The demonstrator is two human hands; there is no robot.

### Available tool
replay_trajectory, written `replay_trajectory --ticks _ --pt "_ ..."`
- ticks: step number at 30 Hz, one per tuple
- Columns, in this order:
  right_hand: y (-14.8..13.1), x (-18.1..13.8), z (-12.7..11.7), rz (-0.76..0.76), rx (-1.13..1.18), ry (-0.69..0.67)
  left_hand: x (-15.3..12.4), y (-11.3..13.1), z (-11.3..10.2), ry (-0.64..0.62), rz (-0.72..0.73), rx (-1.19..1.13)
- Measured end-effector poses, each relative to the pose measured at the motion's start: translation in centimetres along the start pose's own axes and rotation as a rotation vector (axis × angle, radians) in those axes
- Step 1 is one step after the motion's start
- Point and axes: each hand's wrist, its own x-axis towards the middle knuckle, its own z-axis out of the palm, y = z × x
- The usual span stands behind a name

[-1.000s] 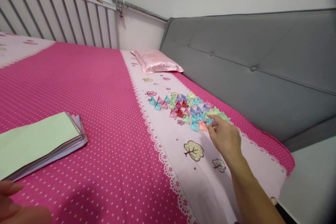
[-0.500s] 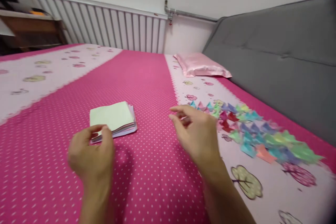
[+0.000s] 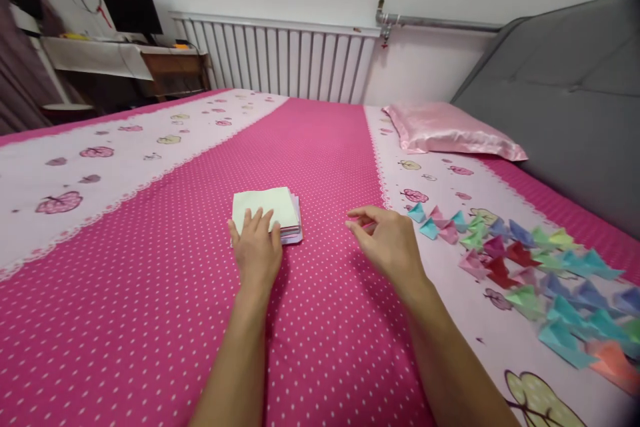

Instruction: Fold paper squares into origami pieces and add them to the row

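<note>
A stack of coloured paper sheets (image 3: 267, 203), pale green on top with lilac and pink edges below, lies on the pink bedspread. My left hand (image 3: 257, 247) is at the stack's near side, fingers spread over its top sheet; whether they press on it I cannot tell. Above the dotted cloth to the right, my right hand (image 3: 393, 243) has its fingers curled and a gap between thumb and forefinger, with nothing visible in it. Beyond it, several rows of small folded paper boats (image 3: 517, 253) in many colours stand on the white printed band.
A pink satin pillow (image 3: 450, 130) rests at the back right against the grey headboard (image 3: 565, 73). Along the wall runs a white radiator (image 3: 285, 57). A desk (image 3: 175, 67) with a dark monitor (image 3: 130, 5) stands at the far left.
The view has swung left, bringing the monitor and desk into sight. My left hand has opened from a loose curl and spread over the paper stack. My right hand keeps about the same pose.
</note>
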Motion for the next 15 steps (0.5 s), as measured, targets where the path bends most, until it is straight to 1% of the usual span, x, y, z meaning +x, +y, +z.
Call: replay_trajectory --ticks 3,7,15 --pt "0.1 0.0 0.1 -0.005 0.016 -0.004 0.1 0.2 0.8 -0.062 0.052 0.013" --pt "0.2 0.1 0.1 -0.014 0.019 0.0 0.0 0.0 1.8 -0.152 0.028 0.028" --pt "0.2 0.1 -0.2 -0.01 0.017 -0.001 0.2 -0.2 2.1 -0.176 -0.022 0.027"
